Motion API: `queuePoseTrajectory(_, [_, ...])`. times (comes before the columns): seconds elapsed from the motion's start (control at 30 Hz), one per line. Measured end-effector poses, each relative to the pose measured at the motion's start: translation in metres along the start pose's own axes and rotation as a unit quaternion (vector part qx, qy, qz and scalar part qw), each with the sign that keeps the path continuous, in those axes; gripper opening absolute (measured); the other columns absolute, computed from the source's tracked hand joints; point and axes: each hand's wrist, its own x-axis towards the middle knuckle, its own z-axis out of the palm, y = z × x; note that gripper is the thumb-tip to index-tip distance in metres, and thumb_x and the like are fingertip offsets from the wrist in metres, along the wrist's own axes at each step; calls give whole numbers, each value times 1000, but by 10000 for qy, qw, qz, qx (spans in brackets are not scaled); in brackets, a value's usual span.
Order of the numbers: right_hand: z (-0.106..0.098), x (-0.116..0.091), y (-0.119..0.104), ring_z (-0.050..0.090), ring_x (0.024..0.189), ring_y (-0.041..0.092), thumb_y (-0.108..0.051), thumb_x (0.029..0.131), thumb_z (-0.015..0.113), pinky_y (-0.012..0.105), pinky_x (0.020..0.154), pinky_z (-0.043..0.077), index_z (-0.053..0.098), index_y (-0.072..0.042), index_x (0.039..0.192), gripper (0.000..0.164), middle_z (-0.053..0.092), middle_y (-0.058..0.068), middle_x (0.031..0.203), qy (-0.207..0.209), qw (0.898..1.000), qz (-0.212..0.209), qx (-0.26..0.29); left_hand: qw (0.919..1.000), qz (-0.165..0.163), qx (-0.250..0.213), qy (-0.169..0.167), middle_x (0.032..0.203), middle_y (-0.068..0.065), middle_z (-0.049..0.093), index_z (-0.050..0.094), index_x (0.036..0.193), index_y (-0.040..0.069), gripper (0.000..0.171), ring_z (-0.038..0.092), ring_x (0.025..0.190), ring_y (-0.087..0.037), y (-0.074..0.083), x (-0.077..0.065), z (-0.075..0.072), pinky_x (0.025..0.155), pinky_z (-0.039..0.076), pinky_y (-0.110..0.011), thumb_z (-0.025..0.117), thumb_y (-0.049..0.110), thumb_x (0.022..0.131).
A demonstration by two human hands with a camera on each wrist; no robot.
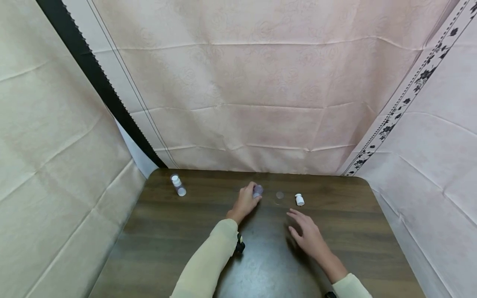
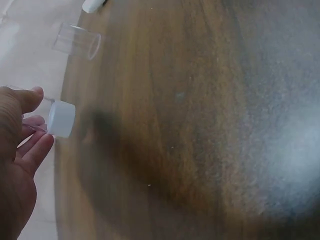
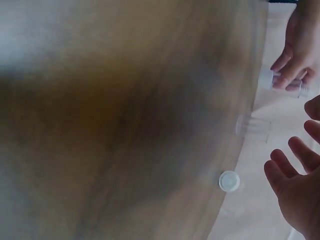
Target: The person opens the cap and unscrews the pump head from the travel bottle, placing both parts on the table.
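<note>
A white-and-clear bottle (image 1: 178,185) occupies the worktop's (image 1: 156,240) far left corner. Near the middle of the far edge, the left hand (image 1: 244,203) pinches a clear, white-ended container (image 1: 257,191) between thumb and fingers. Just right stands a clear cylinder (image 1: 279,195), then a small white piece (image 1: 299,200). Nearer the front edge, the right hand (image 1: 307,234) hovers, fingers spread.

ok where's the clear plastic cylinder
In the head view, the clear plastic cylinder sits right of the left hand, left of the small white plastic cap.
</note>
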Motion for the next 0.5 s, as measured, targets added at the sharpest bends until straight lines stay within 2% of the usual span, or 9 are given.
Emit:
queuePoseTrajectory(0.3, [5, -10, -8, 60, 125, 37, -11, 87, 81, 54, 99, 53, 66, -7, 135, 50, 62, 16, 143, -354, 9981, -424, -265, 9996, -194, -175, -56, 123, -18, 71, 60, 129, 8, 40, 70, 112, -29, -6, 1, 7, 91, 59, -40, 77, 16, 94])
queuePoseTrajectory(0.5, [6, -11, -10, 60, 126, 36, -12, 88, 81, 52, 99, 54, 66, -7, 136, 50, 61, 15, 144, -463, 9974, -455, -305, 9986, -427, -272, -179, 127, -18, 69, 56, 139, 9, 50, 69, 112, -29, -6, -2, 5, 90, 59, -42, 77, 17, 95])
